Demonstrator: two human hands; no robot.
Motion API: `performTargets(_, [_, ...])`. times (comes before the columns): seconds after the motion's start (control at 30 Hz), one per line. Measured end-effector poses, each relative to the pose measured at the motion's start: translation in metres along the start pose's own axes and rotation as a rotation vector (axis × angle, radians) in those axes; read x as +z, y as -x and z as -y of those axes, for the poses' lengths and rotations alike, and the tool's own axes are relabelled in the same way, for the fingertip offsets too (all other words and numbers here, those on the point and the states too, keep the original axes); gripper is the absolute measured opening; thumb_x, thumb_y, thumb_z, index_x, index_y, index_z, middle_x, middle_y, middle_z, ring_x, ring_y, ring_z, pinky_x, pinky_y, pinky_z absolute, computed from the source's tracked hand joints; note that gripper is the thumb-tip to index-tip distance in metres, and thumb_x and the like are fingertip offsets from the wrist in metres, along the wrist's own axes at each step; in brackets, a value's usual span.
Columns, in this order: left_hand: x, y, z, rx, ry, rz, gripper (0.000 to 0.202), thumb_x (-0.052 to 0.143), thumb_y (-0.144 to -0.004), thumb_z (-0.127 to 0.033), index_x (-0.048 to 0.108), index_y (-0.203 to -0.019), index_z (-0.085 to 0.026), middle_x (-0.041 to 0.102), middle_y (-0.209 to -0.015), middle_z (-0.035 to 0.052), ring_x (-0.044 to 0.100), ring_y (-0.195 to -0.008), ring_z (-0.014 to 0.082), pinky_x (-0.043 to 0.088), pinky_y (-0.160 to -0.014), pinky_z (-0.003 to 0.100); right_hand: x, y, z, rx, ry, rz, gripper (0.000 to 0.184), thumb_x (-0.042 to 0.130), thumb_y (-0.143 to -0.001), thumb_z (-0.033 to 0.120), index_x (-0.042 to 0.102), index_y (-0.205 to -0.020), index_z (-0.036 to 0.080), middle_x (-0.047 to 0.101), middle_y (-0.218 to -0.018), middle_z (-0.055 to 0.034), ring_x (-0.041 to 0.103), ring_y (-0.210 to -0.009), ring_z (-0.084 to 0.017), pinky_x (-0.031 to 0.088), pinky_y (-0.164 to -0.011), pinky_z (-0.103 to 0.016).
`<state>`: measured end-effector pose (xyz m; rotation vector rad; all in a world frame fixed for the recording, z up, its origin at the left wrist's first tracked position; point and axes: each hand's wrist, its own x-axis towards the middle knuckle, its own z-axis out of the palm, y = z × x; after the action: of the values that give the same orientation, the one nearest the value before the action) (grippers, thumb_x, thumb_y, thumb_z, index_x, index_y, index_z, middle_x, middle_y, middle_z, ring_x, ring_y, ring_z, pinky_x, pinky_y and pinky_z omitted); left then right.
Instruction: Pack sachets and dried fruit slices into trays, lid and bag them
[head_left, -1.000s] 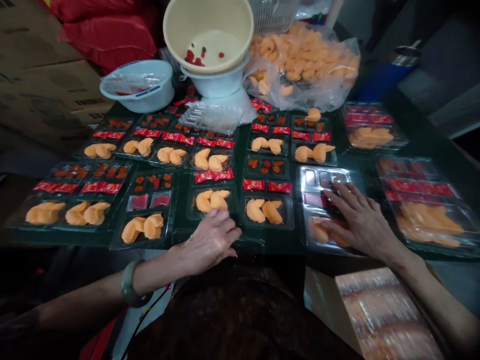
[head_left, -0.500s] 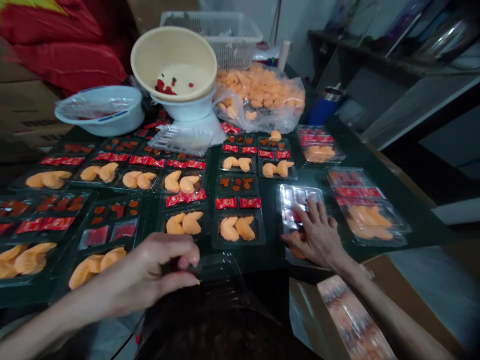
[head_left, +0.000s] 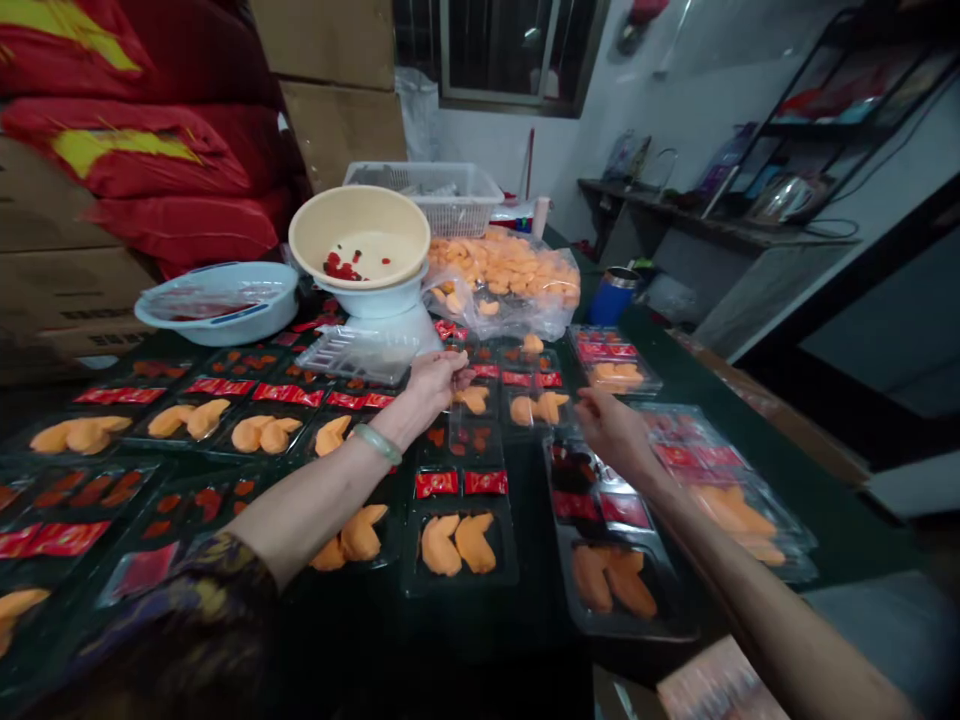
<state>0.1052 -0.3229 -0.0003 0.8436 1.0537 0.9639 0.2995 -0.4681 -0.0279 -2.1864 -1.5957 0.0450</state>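
Note:
My left hand (head_left: 439, 385) reaches over the back trays, thumb and fingers pinched together. Faint clear plastic, apparently a lid (head_left: 472, 425), shows just below its fingertips. At the right, my right hand (head_left: 611, 430) hangs above a clear tray (head_left: 622, 615), its fingers curled in; whether it grips anything is hidden. Two orange curved pieces (head_left: 611, 578) lie at that tray's near end, with red packets (head_left: 600, 508) in the middle and dark pieces at the far end. A similar filled tray (head_left: 461, 545) stands just left of it.
Rows of filled trays (head_left: 82, 435) cover the left side. Stacked covered trays (head_left: 727, 490) stand at right. Behind are a cream basin (head_left: 360, 220), a blue basin (head_left: 225, 300), a bag of orange pieces (head_left: 502, 270) and a blue cup (head_left: 613, 295).
My view has tilted up. My left hand has moved away from me and rightward over the back trays. My right hand has lifted off the tray it was touching and its fingers have curled.

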Motion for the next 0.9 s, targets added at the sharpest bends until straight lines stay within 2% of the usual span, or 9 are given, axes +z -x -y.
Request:
performTargets(0.1, [0.000, -0.014, 0.000, -0.012, 0.025, -0.025, 0.018, 0.057, -0.077, -0.004, 0.048, -0.064, -0.013, 0.052, -0.051, -0.0015, 0.053, -0.043, 0.0071, 0.043, -0.044, 0.017, 0.019, -0.028, -0.002, -0.151, 0.100, 0.078, 0.036, 0.045, -0.083, 0.022, 0.055, -0.117, 0.014, 0.058, -0.111, -0.0132, 0.053, -0.098, -0.024, 0.041, -0.082, -0.032])
performTargets(0.2, [-0.006, -0.022, -0.001, -0.021, 0.033, -0.034, 0.017, 0.057, -0.076, -0.003, 0.048, -0.065, -0.013, 0.052, -0.052, -0.0016, 0.053, -0.044, 0.0072, 0.042, -0.043, 0.016, 0.029, -0.035, -0.005, -0.237, 0.112, 0.153, 0.026, 0.051, -0.079, 0.022, 0.064, -0.100, 0.016, 0.058, -0.103, -0.0123, 0.049, -0.097, -0.026, 0.038, -0.082, -0.033])
performTargets(0.33, [-0.003, -0.025, 0.003, -0.041, 0.011, -0.032, 0.016, 0.054, -0.077, -0.004, 0.050, -0.065, -0.012, 0.053, -0.051, -0.0008, 0.053, -0.043, 0.0078, 0.042, -0.042, 0.017, 0.034, -0.031, -0.006, -0.263, 0.086, 0.201, 0.019, 0.046, -0.080, 0.019, 0.065, -0.077, 0.015, 0.058, -0.091, -0.0139, 0.049, -0.090, -0.026, 0.037, -0.080, -0.036])
performTargets(0.5, [0.021, -0.025, 0.015, -0.054, -0.050, -0.027, 0.017, 0.056, -0.074, -0.001, 0.050, -0.062, -0.011, 0.054, -0.048, 0.0006, 0.053, -0.042, 0.0080, 0.043, -0.044, 0.018, 0.038, -0.031, 0.000, -0.231, -0.070, 0.166, 0.019, 0.042, -0.081, 0.018, 0.060, -0.074, 0.017, 0.059, -0.086, -0.0128, 0.053, -0.088, -0.024, 0.040, -0.081, -0.035])
performTargets(0.63, [0.042, -0.024, 0.023, -0.033, -0.127, -0.023, 0.018, 0.054, -0.074, -0.002, 0.047, -0.061, -0.012, 0.053, -0.047, 0.0006, 0.052, -0.041, 0.0082, 0.044, -0.045, 0.019, 0.025, -0.032, -0.006, -0.070, -0.327, 0.026, 0.029, 0.028, -0.087, 0.024, 0.054, -0.100, 0.018, 0.060, -0.094, -0.0113, 0.059, -0.083, -0.020, 0.048, -0.070, -0.032])
performTargets(0.7, [0.051, -0.023, 0.029, -0.015, -0.179, -0.016, 0.018, 0.053, -0.075, -0.003, 0.046, -0.062, -0.013, 0.053, -0.049, 0.0006, 0.054, -0.043, 0.0088, 0.045, -0.047, 0.020, 0.015, -0.032, -0.010, 0.066, -0.545, 0.033, 0.035, 0.022, -0.090, 0.032, 0.046, -0.112, 0.017, 0.061, -0.089, -0.0095, 0.061, -0.073, -0.018, 0.049, -0.057, -0.029])
performTargets(0.77, [0.058, -0.022, 0.037, 0.001, -0.255, -0.002, 0.016, 0.053, -0.075, -0.005, 0.046, -0.063, -0.013, 0.055, -0.052, 0.0016, 0.056, -0.045, 0.0098, 0.047, -0.049, 0.021, 0.010, -0.033, -0.013, 0.190, -0.681, 0.097, 0.040, 0.030, -0.088, 0.040, 0.041, -0.118, 0.017, 0.061, -0.081, -0.0058, 0.060, -0.062, -0.015, 0.046, -0.046, -0.024])
performTargets(0.83, [0.064, -0.023, 0.046, 0.022, -0.366, 0.005, 0.014, 0.053, -0.075, -0.007, 0.048, -0.064, -0.014, 0.057, -0.054, 0.0031, 0.058, -0.049, 0.0117, 0.047, -0.050, 0.023, 0.011, -0.036, -0.016, 0.283, -0.662, 0.126, 0.046, 0.042, -0.083, 0.040, 0.041, -0.121, 0.015, 0.059, -0.073, -0.0020, 0.056, -0.054, -0.014, 0.042, -0.041, -0.022])
performTargets(0.9, [0.067, -0.028, 0.051, 0.067, -0.514, -0.017, 0.009, 0.055, -0.073, -0.010, 0.050, -0.066, -0.014, 0.059, -0.057, 0.0043, 0.061, -0.055, 0.0152, 0.047, -0.053, 0.024, 0.018, -0.043, -0.020, 0.318, -0.530, 0.108, 0.046, 0.048, -0.079, 0.032, 0.046, -0.120, 0.012, 0.056, -0.066, -0.0003, 0.053, -0.051, -0.013, 0.041, -0.042, -0.022])
